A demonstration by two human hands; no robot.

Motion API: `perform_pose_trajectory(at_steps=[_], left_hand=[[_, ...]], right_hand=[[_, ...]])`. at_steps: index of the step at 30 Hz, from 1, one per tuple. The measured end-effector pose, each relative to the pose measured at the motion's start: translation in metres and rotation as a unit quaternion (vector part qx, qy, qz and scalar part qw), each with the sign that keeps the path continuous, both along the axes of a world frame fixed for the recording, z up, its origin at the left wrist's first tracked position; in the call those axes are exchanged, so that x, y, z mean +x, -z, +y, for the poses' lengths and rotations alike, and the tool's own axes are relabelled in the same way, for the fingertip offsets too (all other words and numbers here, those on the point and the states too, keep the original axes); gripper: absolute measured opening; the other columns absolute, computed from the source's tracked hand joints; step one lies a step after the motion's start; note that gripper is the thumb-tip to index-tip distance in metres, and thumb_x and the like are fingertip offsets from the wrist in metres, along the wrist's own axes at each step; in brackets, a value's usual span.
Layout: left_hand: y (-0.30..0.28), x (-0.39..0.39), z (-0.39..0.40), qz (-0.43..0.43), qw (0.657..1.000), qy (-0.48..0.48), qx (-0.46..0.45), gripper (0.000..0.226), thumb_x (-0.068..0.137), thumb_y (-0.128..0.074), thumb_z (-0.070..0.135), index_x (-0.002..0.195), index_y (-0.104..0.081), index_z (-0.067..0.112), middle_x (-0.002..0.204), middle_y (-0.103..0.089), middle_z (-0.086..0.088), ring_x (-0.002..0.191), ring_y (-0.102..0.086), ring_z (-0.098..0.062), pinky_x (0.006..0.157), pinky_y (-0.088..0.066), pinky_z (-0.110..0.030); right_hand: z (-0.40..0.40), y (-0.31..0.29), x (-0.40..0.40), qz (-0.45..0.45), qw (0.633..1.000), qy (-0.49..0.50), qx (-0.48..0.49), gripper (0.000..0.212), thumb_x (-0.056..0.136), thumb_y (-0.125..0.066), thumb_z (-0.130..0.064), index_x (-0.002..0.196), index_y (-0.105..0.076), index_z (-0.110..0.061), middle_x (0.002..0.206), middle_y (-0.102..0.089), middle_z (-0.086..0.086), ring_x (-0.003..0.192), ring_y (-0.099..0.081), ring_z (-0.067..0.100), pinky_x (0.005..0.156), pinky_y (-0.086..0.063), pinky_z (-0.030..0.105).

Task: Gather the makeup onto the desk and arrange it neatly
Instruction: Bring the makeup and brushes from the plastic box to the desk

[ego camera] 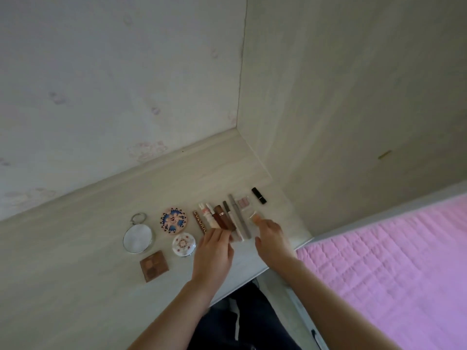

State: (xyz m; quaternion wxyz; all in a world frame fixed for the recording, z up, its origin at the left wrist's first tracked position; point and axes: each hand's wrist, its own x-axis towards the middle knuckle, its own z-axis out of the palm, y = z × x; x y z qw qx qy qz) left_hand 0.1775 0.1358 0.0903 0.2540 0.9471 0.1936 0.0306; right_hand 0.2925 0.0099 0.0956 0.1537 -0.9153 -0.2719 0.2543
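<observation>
Makeup lies in rows on the pale wooden desk [75,248]. A round mirror [138,237], a patterned round compact [173,220], a white compact [184,244] and a brown eyeshadow palette [154,266] sit at the left. Several lip tubes and pencils [222,218] lie side by side in the middle. My left hand [213,253] rests its fingertips on the near ends of these tubes. My right hand [271,238] pinches a small clear case [254,217] just right of the pencils. A pink clear palette [243,202] and a black lipstick [259,195] lie beyond.
A pale wall stands behind the desk and a wooden side panel [353,122] closes it off at the right. A bed with a pink quilt [391,261] lies right of the desk edge. My dark trousers [242,319] show below the desk's front edge.
</observation>
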Motion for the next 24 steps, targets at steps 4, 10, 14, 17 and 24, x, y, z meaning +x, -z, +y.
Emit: perform_pose_trajectory(at_steps=[4,10,14,17,24], left_hand=[[0.004,-0.013,0.002,0.006,0.995,0.092,0.033,0.029,0.084,-0.057,0.003,0.113,-0.062,0.006,0.112,-0.062,-0.006,0.114,-0.052,-0.025,0.098,-0.044,-0.038],[0.004,-0.030,-0.003,0.015,0.982,0.174,0.077,0.043,0.087,-0.058,0.011,0.129,-0.054,0.007,0.133,-0.054,-0.009,0.133,-0.041,-0.029,0.111,-0.034,-0.044],[0.002,-0.036,-0.019,0.047,0.972,0.209,0.093,0.050,0.094,-0.049,0.019,0.142,-0.040,0.010,0.149,-0.039,-0.005,0.145,-0.021,-0.025,0.119,-0.017,-0.041],[-0.002,-0.040,-0.035,0.065,0.957,0.257,0.115,0.051,0.098,-0.045,0.024,0.146,-0.033,0.012,0.153,-0.034,-0.003,0.146,-0.015,-0.025,0.118,-0.018,-0.042],[-0.016,-0.048,-0.105,-0.007,0.916,0.385,0.116,0.047,0.086,-0.064,0.012,0.131,-0.056,0.005,0.136,-0.055,-0.009,0.134,-0.043,-0.031,0.106,-0.039,-0.049]], right_hand=[[-0.008,0.005,-0.036,-0.050,0.999,-0.003,-0.002,0.046,0.095,-0.048,-0.018,0.139,-0.039,-0.007,0.139,-0.045,0.009,0.133,-0.034,0.023,0.106,-0.033,0.027],[-0.027,0.004,-0.078,-0.113,0.993,0.038,-0.025,0.045,0.097,-0.043,-0.027,0.139,-0.039,-0.010,0.138,-0.047,0.005,0.133,-0.035,0.023,0.111,-0.029,0.032],[-0.049,-0.001,-0.102,-0.122,0.988,0.087,-0.041,0.047,0.098,-0.042,-0.028,0.141,-0.036,-0.010,0.143,-0.042,0.006,0.140,-0.025,0.027,0.117,-0.021,0.036],[-0.068,-0.008,-0.121,-0.108,0.983,0.146,-0.031,0.051,0.097,-0.044,-0.026,0.144,-0.033,-0.008,0.147,-0.038,0.007,0.143,-0.020,0.029,0.118,-0.019,0.040],[-0.140,-0.012,-0.178,-0.105,0.960,0.254,-0.045,0.053,0.097,-0.041,-0.023,0.146,-0.029,-0.010,0.150,-0.035,0.003,0.144,-0.018,0.022,0.118,-0.016,0.037]])
